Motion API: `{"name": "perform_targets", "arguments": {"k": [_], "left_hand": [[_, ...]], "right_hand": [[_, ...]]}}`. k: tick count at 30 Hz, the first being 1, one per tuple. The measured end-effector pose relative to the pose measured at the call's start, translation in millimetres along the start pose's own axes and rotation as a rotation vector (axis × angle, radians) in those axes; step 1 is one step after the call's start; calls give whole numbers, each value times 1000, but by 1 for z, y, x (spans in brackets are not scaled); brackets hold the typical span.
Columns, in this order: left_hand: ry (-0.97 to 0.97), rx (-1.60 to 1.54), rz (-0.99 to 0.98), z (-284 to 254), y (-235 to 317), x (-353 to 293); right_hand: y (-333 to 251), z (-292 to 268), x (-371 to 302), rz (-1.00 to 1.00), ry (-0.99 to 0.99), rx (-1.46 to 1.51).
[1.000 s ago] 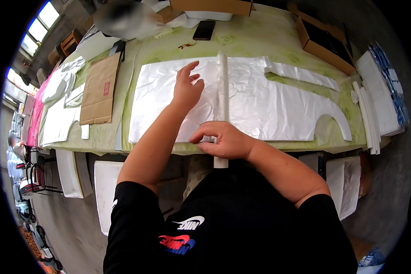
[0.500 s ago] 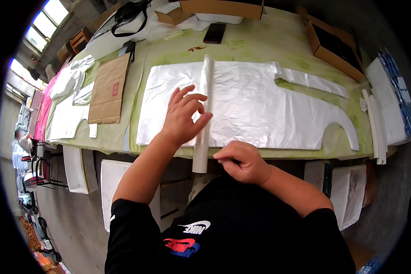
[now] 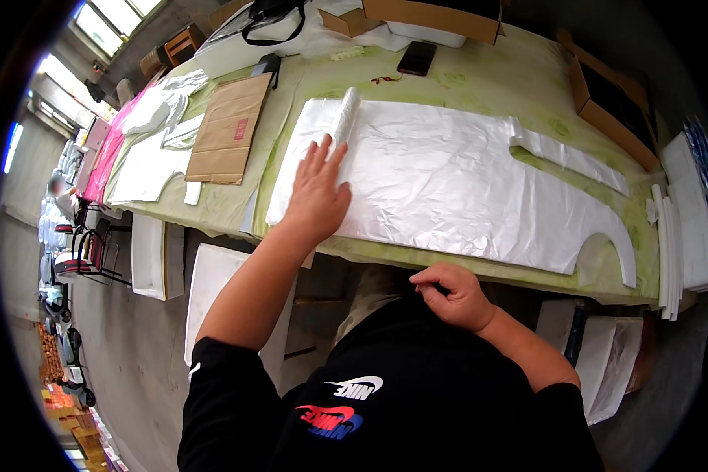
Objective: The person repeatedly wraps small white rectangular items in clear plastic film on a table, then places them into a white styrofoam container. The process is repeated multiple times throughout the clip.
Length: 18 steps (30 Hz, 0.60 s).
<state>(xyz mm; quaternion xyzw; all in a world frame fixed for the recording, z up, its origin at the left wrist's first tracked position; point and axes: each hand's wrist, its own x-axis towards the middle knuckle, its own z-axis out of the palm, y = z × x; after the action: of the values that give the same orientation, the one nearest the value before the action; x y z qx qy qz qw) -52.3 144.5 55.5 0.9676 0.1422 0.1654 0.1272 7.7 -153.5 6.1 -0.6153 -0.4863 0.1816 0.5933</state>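
Observation:
A white plastic apron (image 3: pixel 440 181) lies flat on the table, its cut-out neck and strap end toward the right. Across its left part runs a pale roller tube (image 3: pixel 344 118), mostly covered by my left hand (image 3: pixel 320 193). That hand is open, fingers spread and pointing away from me, palm down over the tube. Just off the table's front edge, close to my body, my right hand (image 3: pixel 454 296) is curled closed; no object shows in it.
A green patterned cloth (image 3: pixel 480 75) covers the table. Left lie brown cardboard (image 3: pixel 226 130) and more white plastic pieces (image 3: pixel 145 169). Beyond are a phone (image 3: pixel 416 58) and a black bag (image 3: pixel 275 20). To the right are an open carton (image 3: pixel 612 110) and white rolls (image 3: pixel 669 252).
My left hand has flattened from bent fingers to spread ones, and the tube has moved left across the apron with it. The view has shifted; the right hand stays curled near my body.

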Motion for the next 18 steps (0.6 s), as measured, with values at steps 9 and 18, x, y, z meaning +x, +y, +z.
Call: {"name": "perform_targets", "arguments": {"k": [9, 18], "left_hand": [[-131, 279, -298, 10, -31, 30], [-248, 370, -645, -10, -77, 44]], "right_hand": [[3, -8, -24, 142, 152, 40], [9, -12, -31, 153, 164, 32]]}}
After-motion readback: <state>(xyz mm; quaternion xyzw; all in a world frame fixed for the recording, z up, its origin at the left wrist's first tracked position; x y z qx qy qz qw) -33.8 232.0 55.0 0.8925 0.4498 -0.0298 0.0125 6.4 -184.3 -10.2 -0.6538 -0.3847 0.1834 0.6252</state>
